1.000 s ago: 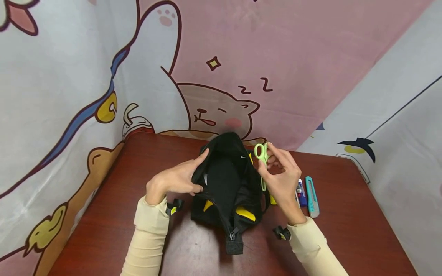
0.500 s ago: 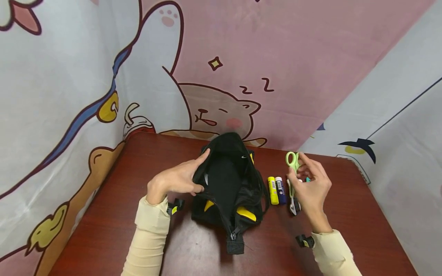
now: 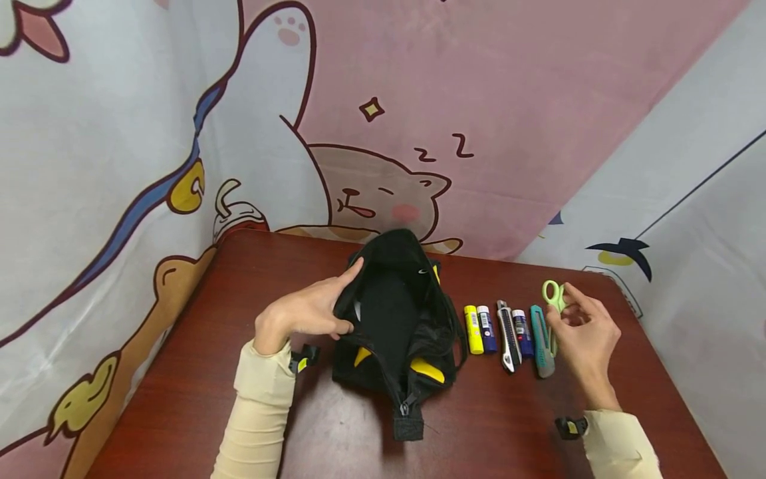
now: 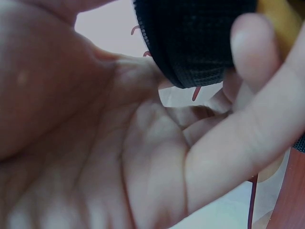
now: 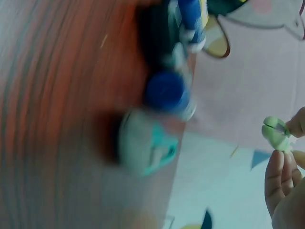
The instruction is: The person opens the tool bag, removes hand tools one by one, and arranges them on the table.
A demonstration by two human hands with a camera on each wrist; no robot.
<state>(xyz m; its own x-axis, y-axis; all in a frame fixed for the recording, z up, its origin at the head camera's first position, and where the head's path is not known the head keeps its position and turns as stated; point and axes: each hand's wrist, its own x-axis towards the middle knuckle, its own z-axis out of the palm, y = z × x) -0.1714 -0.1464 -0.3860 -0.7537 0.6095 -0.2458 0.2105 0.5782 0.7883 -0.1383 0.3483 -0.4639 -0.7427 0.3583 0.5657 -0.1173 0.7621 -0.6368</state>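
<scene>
A black zippered bag (image 3: pixel 391 313) with yellow patches stands at the middle of the table, its mouth gaping. My left hand (image 3: pixel 305 309) holds the left side of that mouth between thumb and fingers; in the left wrist view the zipper edge crosses above the palm (image 4: pixel 143 143). Over the right part of the table, my right hand (image 3: pixel 586 332) pinches light green scissors (image 3: pixel 554 297), handle loops up. Their lower end hangs just right of a teal utility knife (image 3: pixel 541 342), partly behind the hand. The right wrist view shows the scissors (image 5: pixel 275 133) between thumb and fingertips.
Between the bag and the teal knife lie a yellow glue stick (image 3: pixel 473 330), a blue glue stick (image 3: pixel 487 330), a black-and-white utility knife (image 3: pixel 509 336) and another blue stick (image 3: pixel 522 334). A printed cloth (image 3: pixel 509 100) rises behind the brown table (image 3: pixel 335 432).
My right hand has carried the scissors from beside the bag rightward, past the row of glue sticks and knives, which is now uncovered. The left hand and bag have stayed put.
</scene>
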